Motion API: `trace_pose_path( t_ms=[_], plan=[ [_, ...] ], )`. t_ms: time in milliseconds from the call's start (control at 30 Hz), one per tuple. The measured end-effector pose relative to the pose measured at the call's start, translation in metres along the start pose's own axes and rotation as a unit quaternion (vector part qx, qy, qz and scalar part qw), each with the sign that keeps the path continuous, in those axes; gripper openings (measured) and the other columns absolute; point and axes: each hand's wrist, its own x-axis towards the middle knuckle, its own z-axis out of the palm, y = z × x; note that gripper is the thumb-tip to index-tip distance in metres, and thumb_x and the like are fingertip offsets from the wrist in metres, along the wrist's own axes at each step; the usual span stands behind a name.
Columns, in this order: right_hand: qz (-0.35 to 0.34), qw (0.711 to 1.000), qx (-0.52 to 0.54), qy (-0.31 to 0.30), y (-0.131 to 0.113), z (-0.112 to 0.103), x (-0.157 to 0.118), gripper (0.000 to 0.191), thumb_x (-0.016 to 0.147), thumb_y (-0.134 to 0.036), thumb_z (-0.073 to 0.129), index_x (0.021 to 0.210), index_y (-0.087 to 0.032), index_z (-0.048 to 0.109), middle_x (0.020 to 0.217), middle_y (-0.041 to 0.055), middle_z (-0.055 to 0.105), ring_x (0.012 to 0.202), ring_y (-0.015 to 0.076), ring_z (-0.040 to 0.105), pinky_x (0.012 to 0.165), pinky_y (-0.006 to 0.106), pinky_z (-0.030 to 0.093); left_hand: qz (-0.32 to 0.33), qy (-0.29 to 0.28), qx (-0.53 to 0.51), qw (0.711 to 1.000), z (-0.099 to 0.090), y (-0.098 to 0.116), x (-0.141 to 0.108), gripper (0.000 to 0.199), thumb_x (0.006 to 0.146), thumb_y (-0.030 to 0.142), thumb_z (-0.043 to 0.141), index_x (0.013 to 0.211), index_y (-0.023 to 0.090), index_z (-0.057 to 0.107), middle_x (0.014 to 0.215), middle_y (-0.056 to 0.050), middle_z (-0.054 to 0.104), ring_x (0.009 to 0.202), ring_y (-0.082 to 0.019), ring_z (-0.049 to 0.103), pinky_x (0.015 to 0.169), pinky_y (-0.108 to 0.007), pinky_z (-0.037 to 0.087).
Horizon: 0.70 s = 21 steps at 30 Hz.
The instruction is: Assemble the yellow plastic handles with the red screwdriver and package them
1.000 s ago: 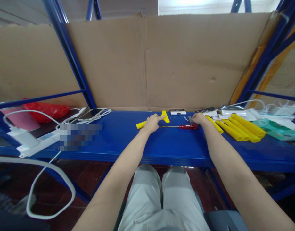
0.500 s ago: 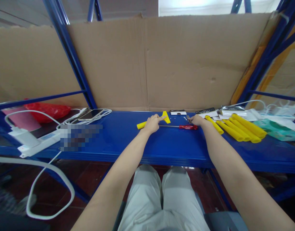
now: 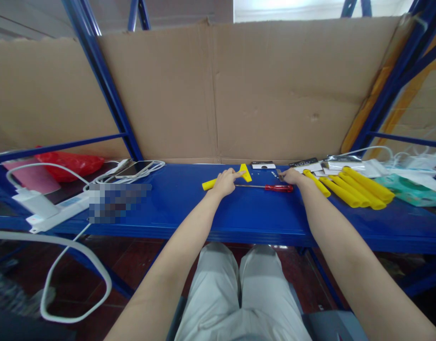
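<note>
Tool (image 3: 246, 174) crosswise, flared yellow end rightward

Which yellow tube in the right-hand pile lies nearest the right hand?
The leftmost tube, lying just beside the right hand; the others are bunched farther right.

It looks like a workshop, judging by the blue metal bench (image 3: 182, 203), cardboard backing (image 3: 274, 90) and red-handled screwdriver (image 3: 279, 188).

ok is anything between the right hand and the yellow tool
Yes: small white bits lie between the right hand and the yellow tool. The screwdriver lies on the near side, off that line.
</note>
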Motion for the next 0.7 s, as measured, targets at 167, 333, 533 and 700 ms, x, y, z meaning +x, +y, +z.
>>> trace_pose_path(
  t_ms=[167,333,533,700],
  plan=[
    [0.028,0.999,-0.016,-0.022,-0.005,-0.004,-0.006,0.028,0.075,-0.018,0.063,0.094,-0.032,0.077,0.102,0.0059,0.071,0.108,0.0289,0.060,0.087,0.032,0.046,0.000,-0.003,0.002,1.000,0.001,-0.001,0.001,0.063,0.088,0.004,0.035,0.142,0.035,0.042,0.118,-0.008,0.054,0.104,-0.023,0.051,0.086,-0.037,0.041],
    [0.029,0.998,-0.044,-0.019,-0.015,-0.012,-0.011,0.030,0.072,-0.016,0.062,0.096,-0.026,0.078,0.106,0.0073,0.073,0.104,0.0255,0.064,0.086,0.029,0.048,-0.001,0.001,-0.001,1.000,0.002,-0.001,0.001,0.060,0.089,0.006,0.034,0.142,0.035,0.044,0.118,-0.009,0.054,0.106,-0.024,0.051,0.086,-0.037,0.040],
    [0.054,0.997,-0.045,-0.026,-0.022,-0.014,-0.011,0.039,0.072,-0.011,0.058,0.106,-0.022,0.075,0.108,0.0098,0.072,0.100,0.0239,0.066,0.084,0.030,0.050,-0.004,0.000,-0.005,1.000,0.000,0.000,0.001,0.061,0.088,0.005,0.036,0.141,0.035,0.044,0.117,-0.008,0.055,0.104,-0.022,0.052,0.086,-0.036,0.040],
    [0.050,0.998,-0.030,-0.028,-0.018,-0.010,-0.006,0.030,0.074,-0.020,0.063,0.101,-0.020,0.076,0.103,0.0118,0.073,0.100,0.0261,0.066,0.084,0.031,0.050,-0.006,0.000,-0.003,1.000,-0.001,0.001,0.000,0.061,0.088,0.005,0.036,0.141,0.035,0.044,0.117,-0.008,0.054,0.105,-0.022,0.051,0.086,-0.035,0.040]
  ],
)
